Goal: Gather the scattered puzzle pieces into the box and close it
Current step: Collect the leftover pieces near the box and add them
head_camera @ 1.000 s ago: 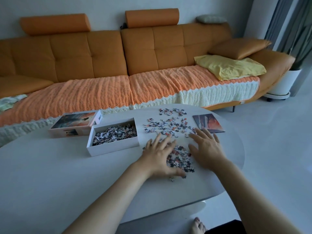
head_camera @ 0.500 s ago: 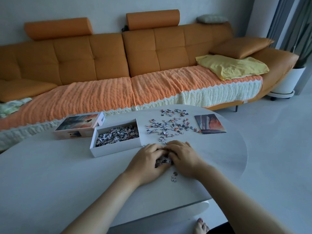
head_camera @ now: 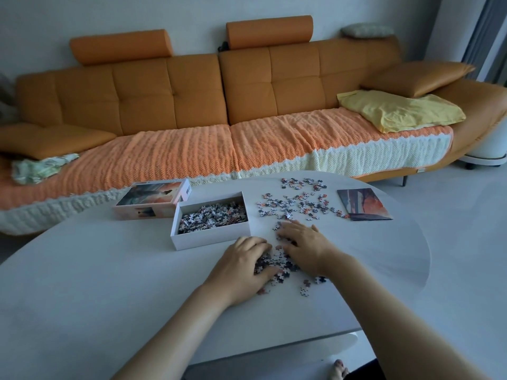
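I see a white tabletop (head_camera: 109, 283) with the open box (head_camera: 208, 238), part-filled, toward its far edge and the lid (head_camera: 149, 198) just beside it on the left. Loose pieces (head_camera: 296, 204) spread to the box's right. Nearer the front edge, the left hand (head_camera: 241, 267) curls round a heap (head_camera: 278, 263), and the right hand (head_camera: 304, 246) lies palm down on it, fingers relaxed.

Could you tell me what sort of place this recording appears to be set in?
Most likely a home living room: a long orange sofa with a knitted throw stands behind a white table, where puzzle pieces and their box lie.
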{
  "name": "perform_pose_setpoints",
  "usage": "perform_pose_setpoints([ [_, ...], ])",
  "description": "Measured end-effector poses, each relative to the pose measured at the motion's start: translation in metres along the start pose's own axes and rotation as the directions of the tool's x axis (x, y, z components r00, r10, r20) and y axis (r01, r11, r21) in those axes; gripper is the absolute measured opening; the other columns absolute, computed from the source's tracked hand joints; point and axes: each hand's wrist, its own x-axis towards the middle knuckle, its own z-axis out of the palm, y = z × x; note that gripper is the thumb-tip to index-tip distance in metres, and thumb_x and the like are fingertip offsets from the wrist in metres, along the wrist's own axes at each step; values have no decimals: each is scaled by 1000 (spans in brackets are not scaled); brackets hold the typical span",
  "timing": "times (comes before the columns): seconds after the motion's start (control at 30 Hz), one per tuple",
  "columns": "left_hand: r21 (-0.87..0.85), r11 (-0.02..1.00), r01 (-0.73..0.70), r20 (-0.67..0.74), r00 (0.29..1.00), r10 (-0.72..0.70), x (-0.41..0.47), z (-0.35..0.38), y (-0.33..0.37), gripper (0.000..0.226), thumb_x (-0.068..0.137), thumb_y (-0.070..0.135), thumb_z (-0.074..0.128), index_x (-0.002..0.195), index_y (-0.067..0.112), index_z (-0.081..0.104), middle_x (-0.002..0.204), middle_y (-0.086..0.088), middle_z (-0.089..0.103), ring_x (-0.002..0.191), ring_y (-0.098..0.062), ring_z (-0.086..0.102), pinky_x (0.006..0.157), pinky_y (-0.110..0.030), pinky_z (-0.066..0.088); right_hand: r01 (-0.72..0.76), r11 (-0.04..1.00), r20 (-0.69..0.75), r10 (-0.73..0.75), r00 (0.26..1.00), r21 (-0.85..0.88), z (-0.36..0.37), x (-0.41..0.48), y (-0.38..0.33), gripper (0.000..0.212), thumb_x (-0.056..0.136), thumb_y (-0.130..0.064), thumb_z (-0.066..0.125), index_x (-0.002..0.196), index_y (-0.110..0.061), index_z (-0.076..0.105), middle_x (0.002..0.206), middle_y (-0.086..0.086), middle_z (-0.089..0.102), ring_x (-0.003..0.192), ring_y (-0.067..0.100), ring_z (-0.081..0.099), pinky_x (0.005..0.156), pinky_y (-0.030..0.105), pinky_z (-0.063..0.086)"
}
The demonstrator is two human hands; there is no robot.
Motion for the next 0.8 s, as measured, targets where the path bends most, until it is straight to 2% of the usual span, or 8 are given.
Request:
perform_pose_setpoints([
  [0.07, 4, 1000, -7, -32, 999, 7, -6, -3, -6, 61, 90, 66, 43, 132, 23, 54, 131, 11, 49, 124, -9, 40, 104, -29, 35, 1, 991, -65, 8, 998, 137, -3, 1, -8, 28, 91, -18, 46, 109, -27, 67, 126, -8, 59, 120, 13, 51, 106, 34, 37],
  [0.13, 3, 1000, 14, -21, 1000, -14, -11, -4, -9, 69, 89, 70, 37, 139, 24, 47, 138, 10, 43, 130, -8, 33, 109, -29, 31, 28, 981, -112, -6, 994, 191, -6, 1, -15, 31, 88, -11, 46, 102, -26, 69, 121, -6, 61, 113, 12, 53, 101, 32, 43],
  [0.23, -12, 997, 78, 50, 996, -78, -13, -4, -9, 87, 84, 78, 32, 150, 22, 30, 154, 7, 24, 142, -8, 13, 116, -29, 16, 55, 998, -120, -51, 992, 35, -2, 7, -16, 37, 93, -18, 45, 126, -26, 60, 143, -3, 47, 132, 16, 41, 113, 35, 31],
  [0.33, 15, 996, 93, 144, 985, -94, -11, -3, -9, 97, 82, 81, 36, 155, 20, 18, 161, 7, 11, 146, -7, 5, 118, -29, 7, 50, 992, 65, -43, 997, -115, 6, 9, -21, 47, 99, -27, 36, 146, -25, 39, 159, -2, 25, 147, 16, 17, 120, 37, 11],
  [0.47, 27, 995, 99, 216, 971, -102, -12, -4, -11, 111, 73, 90, 33, 156, 21, 8, 164, 5, 4, 148, -9, 1, 121, -31, 5, 23, 994, -1, -23, 1000, 104, 2, -2, -34, 36, 92, -17, 47, 120, -28, 66, 131, -6, 61, 123, 14, 52, 106, 31, 39],
  [0.57, 34, 996, 88, 281, 955, -94, -14, -7, -9, 114, 72, 90, 38, 156, 24, 0, 163, 9, -4, 149, -9, -5, 121, -33, 4, -8, 982, -146, 37, 989, 191, -3, -16, -37, 39, 90, -11, 47, 108, -35, 71, 122, -13, 66, 115, 9, 58, 99, 26, 45],
  [0.63, 18, 996, 88, 290, 953, -89, -16, -9, -9, 114, 71, 90, 40, 156, 26, -1, 163, 11, -5, 149, -9, -5, 121, -33, 4, -76, 993, -229, 94, 969, 86, -2, -25, -29, 35, 95, -21, 46, 124, -33, 63, 142, -9, 52, 136, 13, 41, 114, 32, 29],
  [0.8, -51, 996, 66, 220, 974, -53, -18, -8, -9, 108, 74, 87, 40, 156, 23, 10, 163, 9, 8, 149, -6, 3, 122, -31, 7, -280, 951, -61, 275, 960, -126, 15, -49, -20, 64, 97, -58, 26, 154, -31, 13, 162, -4, 2, 149, 16, -6, 121, 43, -5],
])
